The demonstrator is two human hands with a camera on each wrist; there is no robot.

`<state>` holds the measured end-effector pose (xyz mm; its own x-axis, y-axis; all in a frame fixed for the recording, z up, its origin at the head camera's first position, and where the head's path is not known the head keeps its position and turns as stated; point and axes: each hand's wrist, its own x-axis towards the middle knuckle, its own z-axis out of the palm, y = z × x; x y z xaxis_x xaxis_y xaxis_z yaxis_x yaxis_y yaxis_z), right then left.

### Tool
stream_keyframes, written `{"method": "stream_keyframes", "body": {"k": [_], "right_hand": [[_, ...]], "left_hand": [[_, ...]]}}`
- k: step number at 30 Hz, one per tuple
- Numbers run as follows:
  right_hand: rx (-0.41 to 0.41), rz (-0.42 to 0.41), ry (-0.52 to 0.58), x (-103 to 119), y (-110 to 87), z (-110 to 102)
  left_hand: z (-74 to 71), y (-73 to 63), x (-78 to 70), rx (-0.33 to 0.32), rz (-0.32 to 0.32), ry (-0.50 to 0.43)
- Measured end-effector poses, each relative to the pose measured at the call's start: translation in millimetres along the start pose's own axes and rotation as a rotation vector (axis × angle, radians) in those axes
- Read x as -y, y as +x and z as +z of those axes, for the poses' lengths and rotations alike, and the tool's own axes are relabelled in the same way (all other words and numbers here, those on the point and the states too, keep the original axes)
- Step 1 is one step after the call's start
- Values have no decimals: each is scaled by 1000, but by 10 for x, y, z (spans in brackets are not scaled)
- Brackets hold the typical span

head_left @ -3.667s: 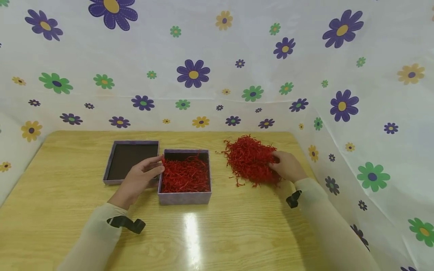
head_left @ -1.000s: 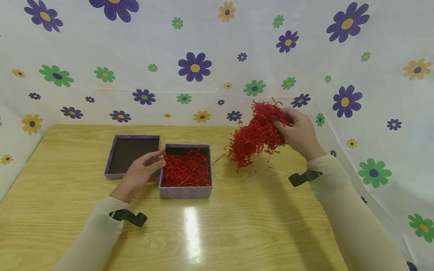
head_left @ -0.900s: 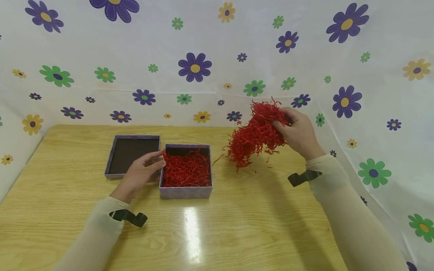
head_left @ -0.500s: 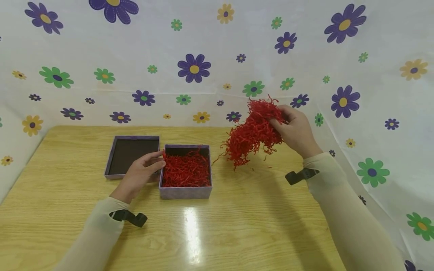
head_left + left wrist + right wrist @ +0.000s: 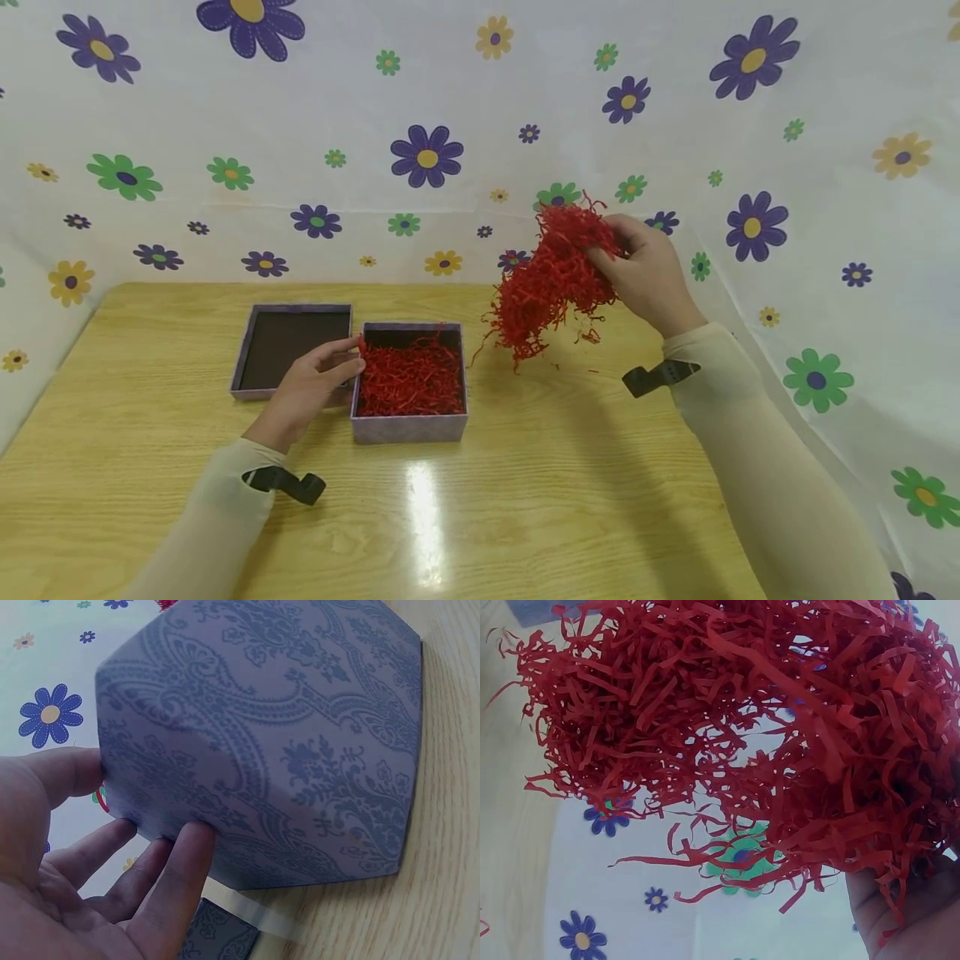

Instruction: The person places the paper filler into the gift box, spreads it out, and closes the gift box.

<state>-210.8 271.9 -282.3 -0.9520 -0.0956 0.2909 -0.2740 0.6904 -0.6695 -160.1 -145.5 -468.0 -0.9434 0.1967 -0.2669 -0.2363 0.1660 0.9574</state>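
Observation:
My left hand [image 5: 311, 383] holds the left wall of a lilac box [image 5: 408, 429]. In the left wrist view its thumb reaches over the rim, and the other fingers touch the patterned outer side. Red shredded paper [image 5: 412, 383] fills much of this box, with dark inner wall showing at the back. Right of the box, my right hand [image 5: 645, 271] grips a big tangled clump of red shredded paper [image 5: 555, 271] above the table. Loose strands dangle from the clump, and most of that hand's fingertips are buried in it. Below the hand in the right wrist view, strands hang freely.
A shallow lilac lid [image 5: 292, 346] with a dark inside lies left of the box, partly behind my left hand. The wooden table [image 5: 525, 500] ends at a white flowered cloth [image 5: 480, 100] behind and on the right.
My right hand has lifted the shredded paper clump off the table, and over the last second it drifts slightly left and up. My left hand keeps its place at the box.

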Motion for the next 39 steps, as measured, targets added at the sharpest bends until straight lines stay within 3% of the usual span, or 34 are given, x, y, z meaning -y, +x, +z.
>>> {"method": "stream_keyframes", "body": {"k": [10, 25, 32, 39], "right_hand": [[13, -73, 51, 291, 112, 81], [84, -165, 258, 869, 137, 290], [146, -235, 259, 993, 80, 513], [232, -242, 218, 989, -31, 853]], "left_hand": [[-6, 9, 41, 6, -1, -10], [2, 43, 83, 17, 24, -44], [-5, 49, 78, 22, 26, -61], [-18, 48, 72, 16, 34, -56]]}}
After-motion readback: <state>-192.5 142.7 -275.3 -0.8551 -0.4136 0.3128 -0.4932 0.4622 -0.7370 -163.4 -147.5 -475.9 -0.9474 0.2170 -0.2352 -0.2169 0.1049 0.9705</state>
